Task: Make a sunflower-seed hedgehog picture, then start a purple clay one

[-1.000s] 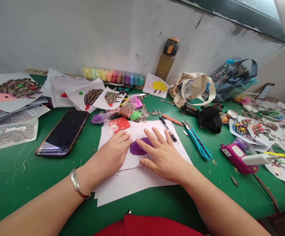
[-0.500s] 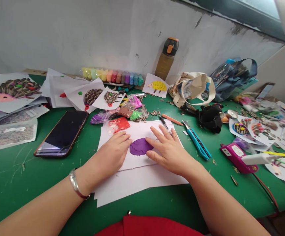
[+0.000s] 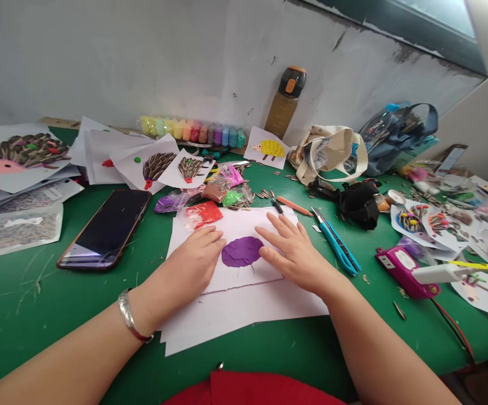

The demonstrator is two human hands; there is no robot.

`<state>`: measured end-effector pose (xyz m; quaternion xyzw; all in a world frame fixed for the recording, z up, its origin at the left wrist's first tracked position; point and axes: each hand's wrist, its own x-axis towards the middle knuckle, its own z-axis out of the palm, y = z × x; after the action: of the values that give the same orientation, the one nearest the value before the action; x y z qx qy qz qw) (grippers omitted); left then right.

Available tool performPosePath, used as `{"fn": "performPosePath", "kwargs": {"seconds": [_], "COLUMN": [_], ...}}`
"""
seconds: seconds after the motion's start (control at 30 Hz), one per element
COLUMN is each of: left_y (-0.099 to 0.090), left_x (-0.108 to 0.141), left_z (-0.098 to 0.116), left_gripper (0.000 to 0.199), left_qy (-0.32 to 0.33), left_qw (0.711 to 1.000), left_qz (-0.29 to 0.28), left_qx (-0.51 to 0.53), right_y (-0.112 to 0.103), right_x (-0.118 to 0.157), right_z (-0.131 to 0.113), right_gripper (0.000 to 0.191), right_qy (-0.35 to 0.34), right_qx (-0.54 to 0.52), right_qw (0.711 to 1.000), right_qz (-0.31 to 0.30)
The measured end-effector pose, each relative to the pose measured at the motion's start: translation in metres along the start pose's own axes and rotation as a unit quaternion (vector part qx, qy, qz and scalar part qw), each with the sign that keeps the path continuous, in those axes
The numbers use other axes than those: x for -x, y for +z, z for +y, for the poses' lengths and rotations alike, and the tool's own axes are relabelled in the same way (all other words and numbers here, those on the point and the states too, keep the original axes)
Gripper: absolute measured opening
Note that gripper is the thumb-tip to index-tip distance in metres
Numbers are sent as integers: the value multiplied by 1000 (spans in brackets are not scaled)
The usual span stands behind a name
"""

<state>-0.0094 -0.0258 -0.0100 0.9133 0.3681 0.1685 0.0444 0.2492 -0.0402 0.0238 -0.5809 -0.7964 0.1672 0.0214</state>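
Observation:
A flattened oval of purple clay lies on a white paper sheet in front of me, with short pencil lines below it. My left hand rests on the paper at the oval's left edge, its fingers extended and close together, holding nothing visible. On the other side, my right hand has its fingers spread, with the thumb and index tips beside the oval's right edge. Behind the oval are a red clay packet and a black pen, partly hidden by my right hand.
A phone lies left of the paper. Right of it are a blue cutter, an orange stick and a magenta glue gun or device. A bottle and clay packs stand behind. Part of another person's hand shows far right.
My right hand has shifted slightly right, off the purple clay, uncovering its right edge and another pencil line. My left hand stays in place. Another person's hand shows more at the far right.

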Motion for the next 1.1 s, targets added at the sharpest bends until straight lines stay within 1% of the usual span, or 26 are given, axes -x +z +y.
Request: {"fn": "performPosePath", "kwargs": {"seconds": [0.07, 0.27, 0.47, 0.53, 0.63, 0.73, 0.87, 0.97, 1.03, 1.1], "left_y": [0, -1, -1, -1, -2, -3, -4, -3, -2, -2], "left_x": [0, -1, 0, 0, -1, -2, -3, -2, -2, -1], "left_z": [0, 0, 0, 1, 1, 1, 2, 1, 1, 0], "left_gripper": [38, 38, 38, 38, 38, 38, 39, 39, 39, 39], "left_qy": [-1, -3, -9, -6, -5, -9, -15, -13, -10, -11], "left_qw": [1000, 1000, 999, 1000, 1000, 999, 999, 999, 999, 1000], "left_qz": [0, 7, 11, 6, 5, 5, 4, 4, 2, -1], "left_qx": [-1, 17, 33, 23, 24, 44, 50, 43, 36, 29], "right_y": [0, 0, -5, -6, -7, -8, -7, -1, 4, 10], "right_x": [0, 0, 8, 11, 13, 13, 11, 5, -1, -7], "right_z": [2, 3, 3, -1, -6, -7, 1, 8, 11, 10], "right_gripper": [56, 50, 53, 53, 48, 45, 42, 42, 47, 58], "right_qy": [0, -22, -24, -43, -84, -100, -88, -65, -31, 6], "right_qx": [-8, 30, 15, 20, 50, 72, 37, -6, -29, -49], "right_qw": [1000, 999, 1000, 999, 995, 992, 995, 997, 997, 997], "right_qz": [6, -27, -5, -6, -32, -40, -15, 29, 57, 63]}}
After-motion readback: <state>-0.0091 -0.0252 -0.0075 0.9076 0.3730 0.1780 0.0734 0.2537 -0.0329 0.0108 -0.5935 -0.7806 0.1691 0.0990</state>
